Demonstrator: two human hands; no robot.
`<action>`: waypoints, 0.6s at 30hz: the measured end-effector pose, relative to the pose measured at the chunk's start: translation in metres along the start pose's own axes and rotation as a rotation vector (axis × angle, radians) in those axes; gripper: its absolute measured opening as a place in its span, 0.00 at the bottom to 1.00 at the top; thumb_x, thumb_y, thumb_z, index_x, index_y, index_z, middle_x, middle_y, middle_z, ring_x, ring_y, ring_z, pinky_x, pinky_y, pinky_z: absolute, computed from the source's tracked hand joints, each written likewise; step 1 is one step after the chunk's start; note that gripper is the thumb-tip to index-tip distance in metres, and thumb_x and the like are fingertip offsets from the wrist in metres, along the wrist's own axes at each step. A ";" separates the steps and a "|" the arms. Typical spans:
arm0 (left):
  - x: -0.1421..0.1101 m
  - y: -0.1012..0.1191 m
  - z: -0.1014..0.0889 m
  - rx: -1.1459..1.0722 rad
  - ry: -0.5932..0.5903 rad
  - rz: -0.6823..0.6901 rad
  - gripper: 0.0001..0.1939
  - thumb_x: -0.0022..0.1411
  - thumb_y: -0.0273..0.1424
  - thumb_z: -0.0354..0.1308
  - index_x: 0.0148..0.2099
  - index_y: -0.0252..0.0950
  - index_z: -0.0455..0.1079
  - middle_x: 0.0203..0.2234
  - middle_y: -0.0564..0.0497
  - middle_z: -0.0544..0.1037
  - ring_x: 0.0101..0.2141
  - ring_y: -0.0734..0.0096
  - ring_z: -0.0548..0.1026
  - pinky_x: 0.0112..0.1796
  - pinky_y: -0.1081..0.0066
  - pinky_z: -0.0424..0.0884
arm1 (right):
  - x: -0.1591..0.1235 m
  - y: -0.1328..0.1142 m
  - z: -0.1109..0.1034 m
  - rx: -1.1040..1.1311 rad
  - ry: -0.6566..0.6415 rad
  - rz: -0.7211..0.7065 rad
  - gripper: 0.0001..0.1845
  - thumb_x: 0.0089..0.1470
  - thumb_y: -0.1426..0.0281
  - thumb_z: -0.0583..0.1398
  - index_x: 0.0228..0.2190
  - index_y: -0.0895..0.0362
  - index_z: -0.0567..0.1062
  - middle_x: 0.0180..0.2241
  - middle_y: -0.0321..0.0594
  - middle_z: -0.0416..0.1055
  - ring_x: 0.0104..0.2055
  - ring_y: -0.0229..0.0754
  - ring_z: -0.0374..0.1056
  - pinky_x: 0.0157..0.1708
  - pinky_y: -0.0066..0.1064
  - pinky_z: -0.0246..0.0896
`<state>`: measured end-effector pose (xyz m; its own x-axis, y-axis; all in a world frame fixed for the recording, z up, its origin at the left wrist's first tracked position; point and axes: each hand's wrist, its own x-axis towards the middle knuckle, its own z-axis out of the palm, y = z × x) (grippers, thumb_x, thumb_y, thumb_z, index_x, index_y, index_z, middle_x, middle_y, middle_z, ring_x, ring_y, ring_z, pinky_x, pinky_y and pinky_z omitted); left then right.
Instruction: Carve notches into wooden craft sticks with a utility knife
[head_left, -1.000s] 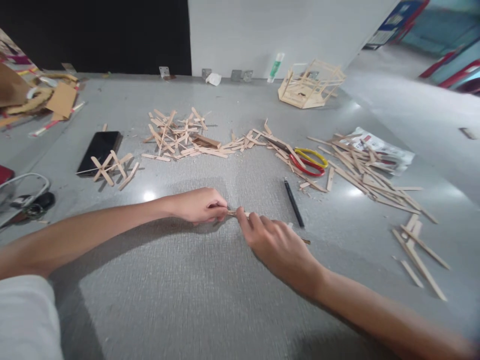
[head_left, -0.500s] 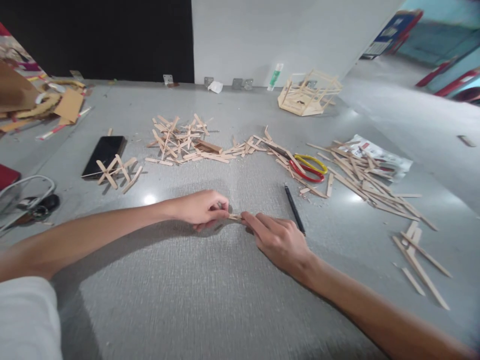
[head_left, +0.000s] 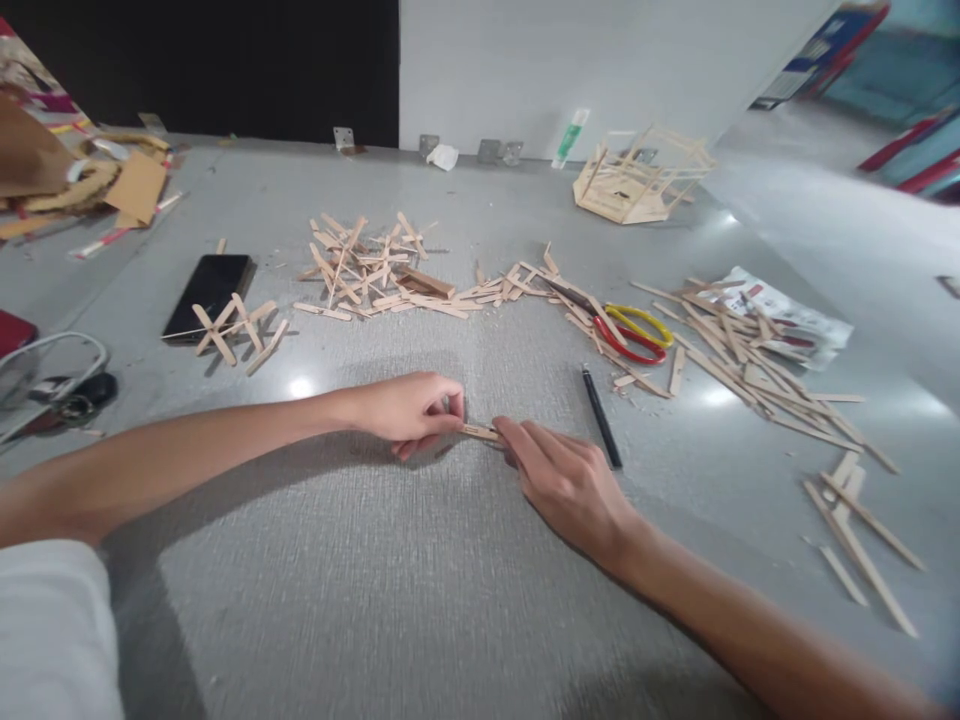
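A short piece of wooden craft stick [head_left: 482,433] spans the gap between my two hands, low over the grey table. My left hand [head_left: 412,412] pinches its left end between thumb and fingers. My right hand [head_left: 559,470] closes on the other end, and its fingers hide that part. To the right of my right hand lies a black pen [head_left: 601,415]. Scissors [head_left: 634,335] with red and yellow handles rest farther back among cut sticks.
Behind my hands lies a heap of stick pieces [head_left: 360,260]. A phone [head_left: 210,295] with crossed sticks sits at left. Long sticks [head_left: 739,350] and a plastic packet [head_left: 802,325] are on the right. A hexagonal stick frame [head_left: 626,190] stands near the back wall, beside a glue tube [head_left: 571,138].
My hands have drawn slightly apart, and more of the stick piece shows between them. The whole view has shifted a little; the table's things lie as before.
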<state>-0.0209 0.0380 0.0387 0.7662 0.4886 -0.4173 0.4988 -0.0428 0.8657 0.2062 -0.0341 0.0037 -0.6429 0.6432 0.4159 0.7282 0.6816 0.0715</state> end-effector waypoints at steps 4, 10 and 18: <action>0.000 -0.001 0.000 0.010 0.011 -0.006 0.08 0.70 0.34 0.49 0.38 0.37 0.58 0.16 0.58 0.69 0.13 0.76 0.67 0.14 0.78 0.61 | 0.000 -0.002 -0.006 -0.152 -0.008 -0.059 0.11 0.61 0.80 0.52 0.42 0.63 0.73 0.24 0.35 0.70 0.24 0.36 0.64 0.26 0.32 0.52; -0.001 0.004 0.001 0.023 0.018 -0.039 0.09 0.69 0.35 0.49 0.37 0.37 0.58 0.15 0.58 0.68 0.13 0.76 0.67 0.15 0.78 0.61 | 0.002 -0.005 -0.010 -0.187 -0.068 -0.059 0.12 0.60 0.81 0.52 0.42 0.63 0.73 0.24 0.35 0.69 0.24 0.36 0.62 0.26 0.32 0.50; -0.001 0.001 0.001 0.005 0.019 -0.015 0.10 0.69 0.36 0.50 0.37 0.36 0.58 0.15 0.58 0.69 0.13 0.76 0.68 0.15 0.78 0.61 | 0.002 -0.006 -0.011 -0.189 -0.124 -0.057 0.15 0.58 0.82 0.52 0.45 0.63 0.72 0.25 0.36 0.69 0.25 0.37 0.63 0.26 0.32 0.52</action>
<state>-0.0207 0.0367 0.0401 0.7508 0.5058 -0.4249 0.5125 -0.0401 0.8578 0.2027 -0.0405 0.0143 -0.7001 0.6513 0.2925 0.7138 0.6480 0.2656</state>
